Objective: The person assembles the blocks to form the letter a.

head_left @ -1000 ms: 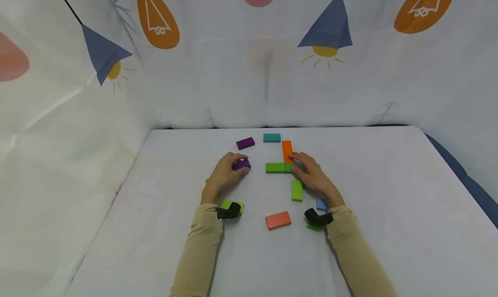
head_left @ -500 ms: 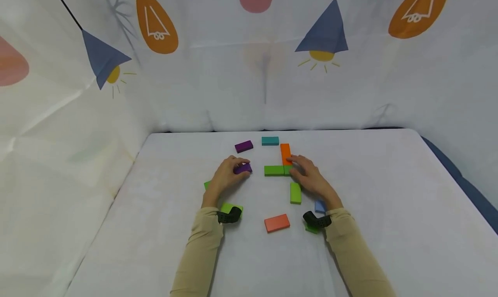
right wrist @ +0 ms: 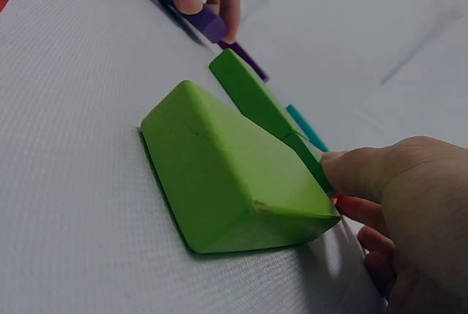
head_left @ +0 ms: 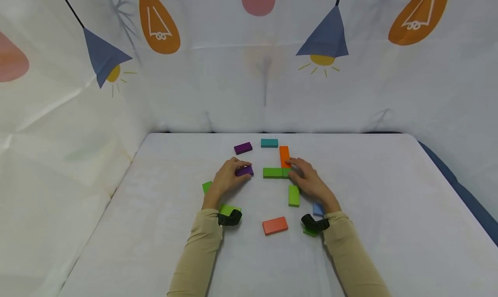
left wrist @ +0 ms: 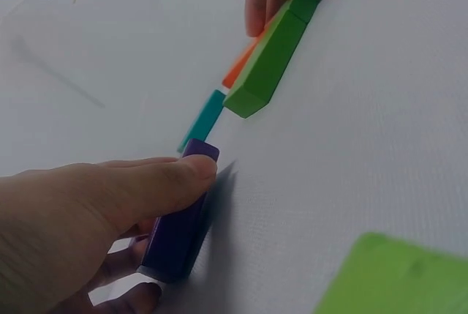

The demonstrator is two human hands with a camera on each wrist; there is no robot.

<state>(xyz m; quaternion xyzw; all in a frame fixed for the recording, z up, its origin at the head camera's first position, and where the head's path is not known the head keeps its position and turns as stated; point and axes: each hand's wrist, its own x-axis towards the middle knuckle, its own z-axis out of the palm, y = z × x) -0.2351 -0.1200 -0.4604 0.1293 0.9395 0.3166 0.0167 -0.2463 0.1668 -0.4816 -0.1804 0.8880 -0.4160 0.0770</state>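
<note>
In the head view my left hand [head_left: 229, 178] pinches a purple block [head_left: 244, 171] between thumb and fingers, just left of a green block [head_left: 272, 173]. The left wrist view shows the thumb on top of that purple block [left wrist: 174, 237], with its shadow on the cloth beside it. My right hand [head_left: 311, 180] has its thumb and fingers around a second, shorter-looking green block [head_left: 286, 172], which butts end to end against the first. Its index fingertip lies at the side of an orange block [head_left: 284, 156] standing off behind the green pair. The palm hides part of the second green block.
Behind lie another purple block [head_left: 243, 148] and a teal block [head_left: 269, 143]. Nearer are a lime block [head_left: 293, 196], a coral block [head_left: 275, 225] and a blue block [head_left: 317, 209]. More green blocks [head_left: 230, 209] sit partly under the wrists. A white cloth [head_left: 155, 245] covers the table.
My left hand has shifted slightly right with the purple block, narrowing the gap to the green pair. The right hand keeps its place at the green and orange blocks. The head view has tilted a little.
</note>
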